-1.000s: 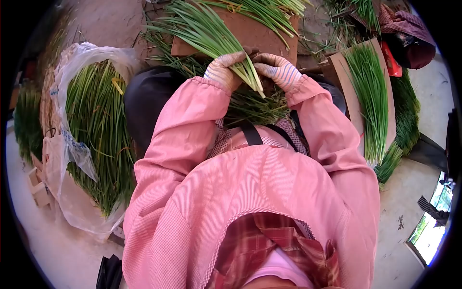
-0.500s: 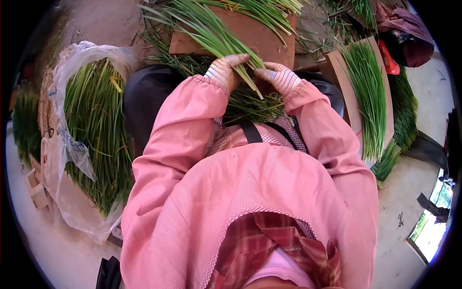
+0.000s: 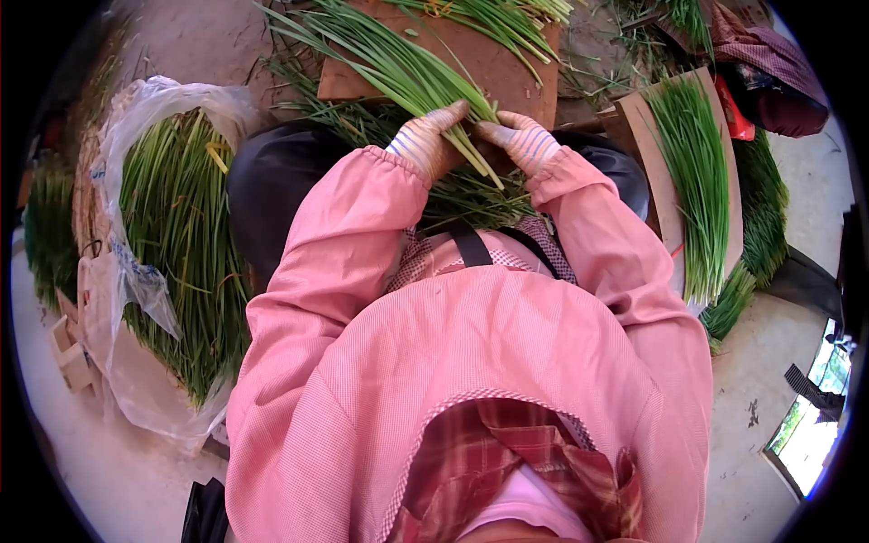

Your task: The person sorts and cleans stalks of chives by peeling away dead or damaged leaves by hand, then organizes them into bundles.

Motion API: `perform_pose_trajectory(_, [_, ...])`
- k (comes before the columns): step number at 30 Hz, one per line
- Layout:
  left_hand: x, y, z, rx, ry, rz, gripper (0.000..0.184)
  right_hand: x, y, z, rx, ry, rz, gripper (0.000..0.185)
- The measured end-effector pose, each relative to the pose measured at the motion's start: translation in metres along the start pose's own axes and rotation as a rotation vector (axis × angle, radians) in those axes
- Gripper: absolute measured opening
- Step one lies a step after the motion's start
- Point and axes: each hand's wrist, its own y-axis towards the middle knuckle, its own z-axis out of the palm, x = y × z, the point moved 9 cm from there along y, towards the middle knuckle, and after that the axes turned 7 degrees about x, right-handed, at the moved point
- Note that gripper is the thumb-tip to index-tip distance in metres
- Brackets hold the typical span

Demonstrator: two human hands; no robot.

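Note:
A bunch of long green chives (image 3: 389, 63) slants across in front of me, pale stalk ends toward my lap and leaves toward the upper left. My left hand (image 3: 433, 134), in a striped glove, is closed around the stalks near their lower end. From the other side, my right hand (image 3: 523, 141), gloved alike, pinches at the edge of the same bunch; its fingertips are partly hidden. Beneath both hands, loose green leaves (image 3: 475, 199) lie in my lap. Just beyond stands a brown board (image 3: 516, 95) with more chives (image 3: 498, 32) on its far part.
At my left, a clear plastic bag (image 3: 113, 217) holds a large heap of chives (image 3: 181, 244). On the right, a neat bundle (image 3: 692, 181) rests on cardboard (image 3: 665, 195), with further bundles (image 3: 760, 208) beside it. Part of another person, a checked sleeve (image 3: 751, 45), shows at the upper right.
The bunch has shifted slightly and its leaves are a little more spread. My right hand has moved slightly left and lower. A small green scrap now shows on the board.

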Motion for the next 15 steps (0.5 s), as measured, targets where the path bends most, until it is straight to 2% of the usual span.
perform_pose_trajectory(3, [0.001, 0.003, 0.004, 0.092, -0.114, -0.055, 0.034, 0.004, -0.015, -0.001, -0.055, 0.141, -0.029, 0.021])
perform_pose_trajectory(5, [-0.005, 0.013, -0.023, -0.007, -0.002, 0.048, 0.037, 0.0, -0.02, -0.004, -0.102, 0.097, 0.0, 0.022])
perform_pose_trajectory(6, [-0.005, 0.012, -0.022, -0.007, -0.002, 0.047, 0.037, 0.004, -0.016, -0.013, -0.148, -0.042, -0.119, 0.023])
perform_pose_trajectory(7, [-0.007, 0.01, -0.025, -0.059, 0.138, 0.045, 0.038, 0.01, -0.013, -0.02, -0.192, -0.182, -0.239, 0.023])
perform_pose_trajectory(8, [-0.01, 0.007, -0.029, -0.113, 0.278, 0.043, 0.04, 0.015, -0.012, -0.034, -0.244, -0.333, -0.289, 0.025])
perform_pose_trajectory(9, [-0.012, 0.008, -0.033, -0.113, 0.28, 0.043, 0.04, 0.025, -0.019, -0.042, -0.314, -0.37, -0.368, 0.024])
perform_pose_trajectory(11, [-0.032, 0.003, -0.063, -0.395, 0.549, 0.081, 0.041, 0.038, -0.024, -0.063, -0.345, -0.517, -0.476, 0.026])
perform_pose_trajectory(12, [-0.04, -0.008, -0.047, -0.395, 0.676, 0.135, 0.042, 0.049, -0.031, -0.071, -0.451, -0.736, -0.515, 0.026])
perform_pose_trajectory(13, [-0.042, -0.015, -0.039, -0.396, 0.675, 0.135, 0.042, 0.056, -0.038, -0.075, -0.557, -0.955, -0.546, 0.025])
perform_pose_trajectory(14, [-0.044, -0.021, -0.035, -0.43, 0.703, 0.121, 0.043, 0.071, -0.048, -0.065, -0.573, -0.968, -0.565, 0.023])
perform_pose_trajectory(15, [-0.045, -0.026, -0.035, -0.464, 0.731, 0.106, 0.044, 0.072, -0.045, -0.064, -0.469, -0.676, -0.623, 0.018])
